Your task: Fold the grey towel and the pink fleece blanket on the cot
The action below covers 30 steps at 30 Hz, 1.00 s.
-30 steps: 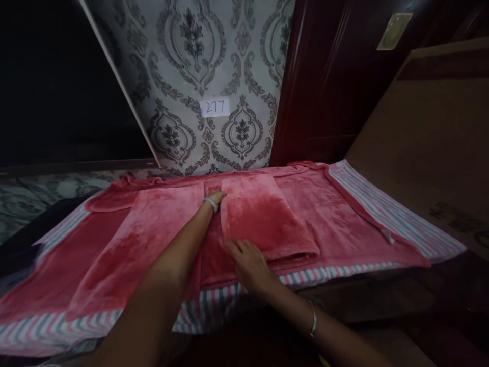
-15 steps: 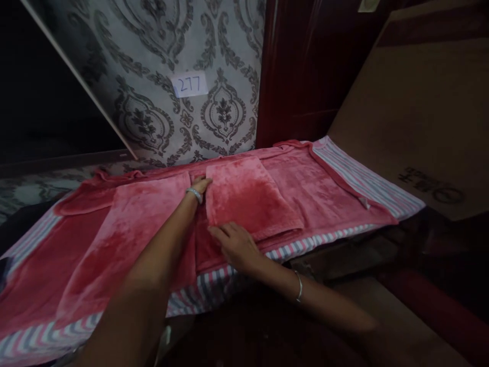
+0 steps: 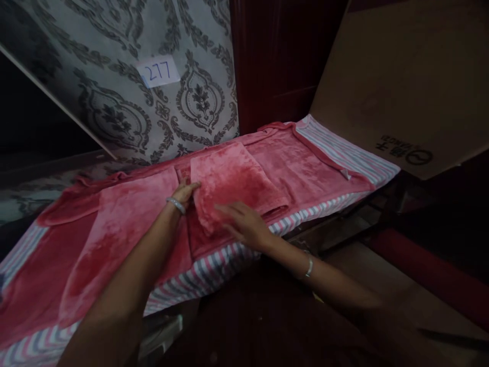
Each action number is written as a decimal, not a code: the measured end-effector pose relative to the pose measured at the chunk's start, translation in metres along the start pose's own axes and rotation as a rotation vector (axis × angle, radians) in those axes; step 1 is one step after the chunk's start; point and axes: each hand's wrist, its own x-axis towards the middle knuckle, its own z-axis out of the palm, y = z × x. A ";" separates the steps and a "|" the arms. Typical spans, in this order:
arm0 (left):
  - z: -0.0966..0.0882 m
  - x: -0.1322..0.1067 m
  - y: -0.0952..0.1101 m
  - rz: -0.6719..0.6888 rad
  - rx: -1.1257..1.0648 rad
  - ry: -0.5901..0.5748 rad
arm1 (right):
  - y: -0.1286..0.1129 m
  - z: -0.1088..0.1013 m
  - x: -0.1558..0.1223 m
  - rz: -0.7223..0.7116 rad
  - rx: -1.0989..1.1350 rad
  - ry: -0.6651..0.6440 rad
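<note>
A folded pink plush cloth (image 3: pixel 233 178) lies on a larger pink blanket (image 3: pixel 298 168) spread over a striped sheet (image 3: pixel 344 150). My left hand (image 3: pixel 184 192) rests at the folded cloth's left edge, fingers closed on the fabric there. My right hand (image 3: pixel 244 224) lies on the cloth's near left corner with fingers stretched out flat. A second pink panel (image 3: pixel 118 229) lies to the left under my left forearm. Both wrists wear bracelets.
A patterned wall panel with a paper label "277" (image 3: pixel 158 71) stands behind the surface. A dark red wooden door (image 3: pixel 282 56) is beside it. A large cardboard box (image 3: pixel 401 81) leans at the right. The floor in front is dark.
The view has swung right and down. My left hand has slid nearer along the cloth's left edge. My right hand has moved up onto the cloth's near corner.
</note>
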 end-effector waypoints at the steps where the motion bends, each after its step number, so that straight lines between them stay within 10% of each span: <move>1: -0.001 -0.015 -0.003 -0.011 0.011 -0.026 | 0.011 -0.014 -0.012 0.041 -0.007 0.078; 7: 0.005 -0.096 -0.021 0.024 -0.076 -0.120 | 0.073 -0.064 -0.081 0.363 -0.228 0.393; 12: 0.022 -0.112 0.007 -0.116 -0.082 -0.104 | 0.082 -0.043 -0.085 0.394 -0.265 0.265; 22: 0.050 -0.112 0.065 0.028 -0.149 -0.111 | 0.084 -0.014 -0.049 0.560 -0.324 0.442; 30: 0.000 -0.114 0.008 -0.007 -0.042 -0.095 | 0.110 -0.024 -0.075 0.574 -0.273 0.440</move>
